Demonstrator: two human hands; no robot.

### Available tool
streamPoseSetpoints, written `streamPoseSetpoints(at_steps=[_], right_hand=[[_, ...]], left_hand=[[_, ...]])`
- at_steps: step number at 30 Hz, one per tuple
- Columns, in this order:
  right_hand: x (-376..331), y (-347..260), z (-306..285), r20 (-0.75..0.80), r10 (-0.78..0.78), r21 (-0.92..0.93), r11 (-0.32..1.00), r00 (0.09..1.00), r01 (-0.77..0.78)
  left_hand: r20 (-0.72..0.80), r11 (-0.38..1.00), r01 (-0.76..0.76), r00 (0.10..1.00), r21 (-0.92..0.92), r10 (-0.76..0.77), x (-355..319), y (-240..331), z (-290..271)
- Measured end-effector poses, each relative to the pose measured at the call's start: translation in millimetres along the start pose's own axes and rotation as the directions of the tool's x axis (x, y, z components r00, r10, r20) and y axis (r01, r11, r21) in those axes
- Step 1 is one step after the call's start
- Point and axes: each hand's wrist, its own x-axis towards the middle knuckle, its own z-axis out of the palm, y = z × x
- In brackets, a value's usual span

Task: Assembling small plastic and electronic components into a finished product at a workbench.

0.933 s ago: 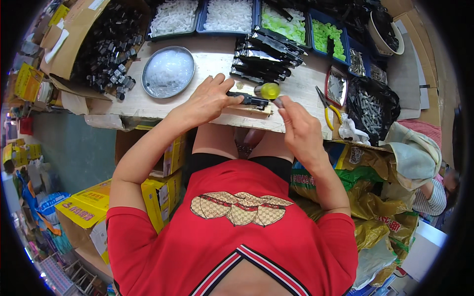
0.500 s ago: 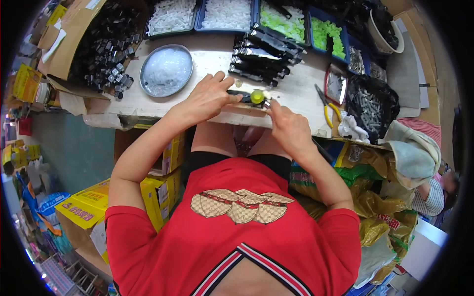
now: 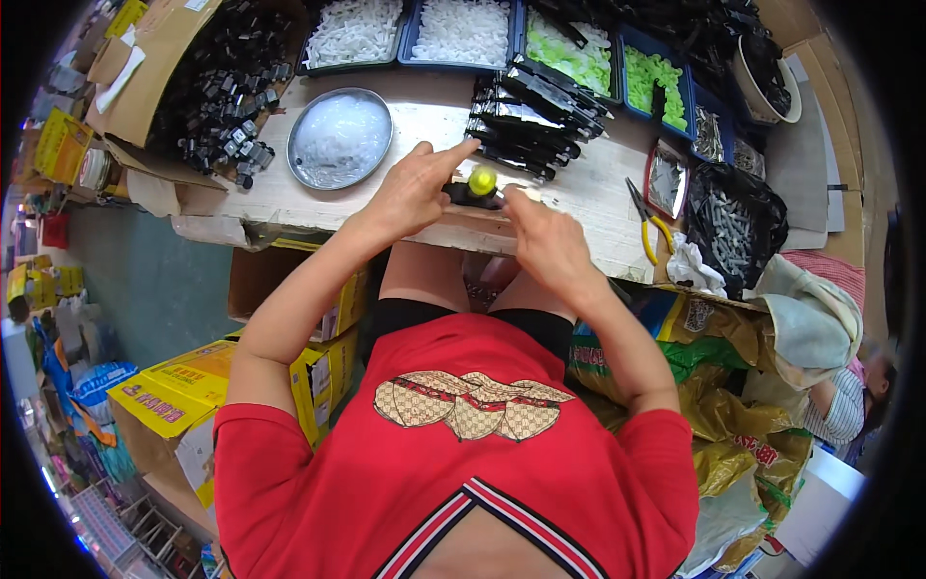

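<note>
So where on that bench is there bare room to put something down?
Bare bench lies between the round metal dish and the stacked black strips, and between the right hand and the yellow pliers. The back trays and right side are crowded.

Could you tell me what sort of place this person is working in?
Probably a small assembly workshop. The wooden workbench carries blue trays of white parts and green parts, a box of black parts and yellow-handled pliers.

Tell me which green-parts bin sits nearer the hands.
The left green bin, beside the white-parts bin; the other green bin lies farther right.
</note>
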Motion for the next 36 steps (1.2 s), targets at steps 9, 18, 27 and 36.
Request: streamPoseSetpoints(at_steps=[9, 18, 27, 36], right_hand=[[38, 12, -10, 0.115, 0.152, -0.041, 0.988, 0.982, -0.148], [37, -9, -11, -0.268, 0.095, 0.536, 0.842, 0.959, 0.066], [50, -19, 6, 0.017, 0.037, 0.251, 0.967, 0.999, -0.04], [-11, 29, -22, -0.141, 0.188, 0.125, 0.977, 0.972, -0.171]], left_hand=[[-0.3, 0.995, -0.068, 0.95, 0.068, 0.085, -19, -5, 23], [-0.41, 0.92, -0.212, 0.845, 0.331, 0.342, -46, 29, 85], [-0.375, 0.9, -0.293, 0.834, 0.322, 0.405, -48, 17, 93], [-0.43, 0.908, -0.308, 0.805, 0.284, 0.408, -30, 9, 59]])
